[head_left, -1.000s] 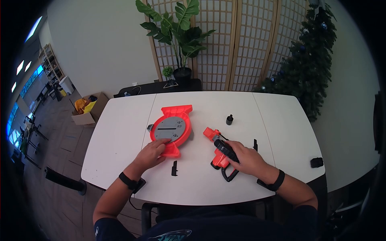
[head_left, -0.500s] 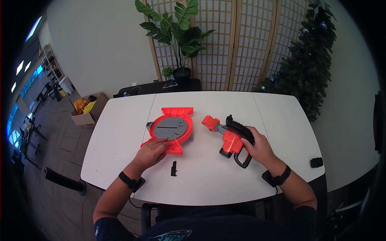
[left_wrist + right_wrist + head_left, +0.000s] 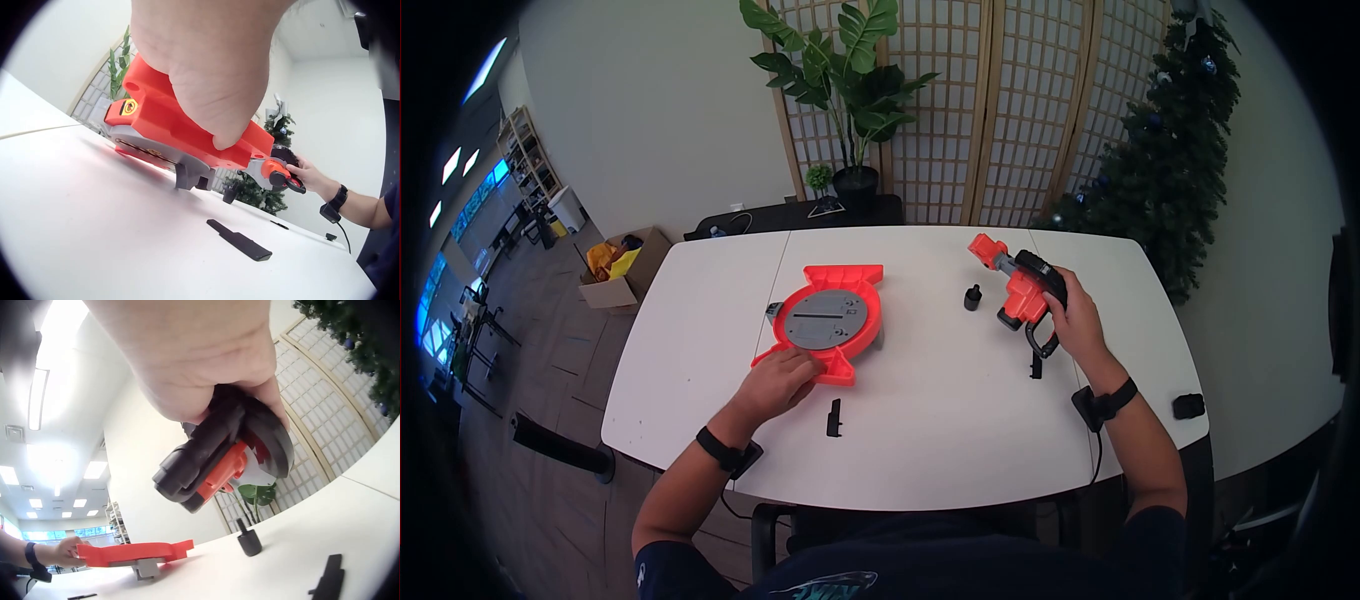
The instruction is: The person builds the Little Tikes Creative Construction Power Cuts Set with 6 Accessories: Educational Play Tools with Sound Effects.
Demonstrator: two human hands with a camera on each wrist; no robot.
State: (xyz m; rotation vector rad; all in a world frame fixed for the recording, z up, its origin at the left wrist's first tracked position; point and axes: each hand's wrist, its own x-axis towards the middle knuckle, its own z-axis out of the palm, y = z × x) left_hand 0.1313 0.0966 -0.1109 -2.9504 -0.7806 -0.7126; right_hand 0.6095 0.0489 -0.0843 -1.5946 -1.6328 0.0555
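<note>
An orange-red toy mitre saw base (image 3: 844, 273) with a round grey turntable (image 3: 825, 320) sits left of the middle of the white table. My left hand (image 3: 778, 385) grips its near corner, the thumb against the outer wall (image 3: 222, 134) and the fingers over the top. Off to the right, my right hand (image 3: 1082, 318) holds the toy saw's red upper part (image 3: 1025, 297) by its black handle (image 3: 203, 447), raised over the table. Below it in the right wrist view stand a small black stubby cylinder with a peg (image 3: 249, 542) and a flat black strip (image 3: 330, 579).
Another notched black strip (image 3: 834, 418) lies in front of the base. A black block (image 3: 1188, 405) rests by the table's right edge. Behind the table (image 3: 930, 450) are a potted plant (image 3: 854, 185), a lattice screen and a decorated tree (image 3: 1155, 165).
My right hand has carried the saw's upper part away from me and to the right, over the strip there. My left hand stays on the base, which has barely shifted.
</note>
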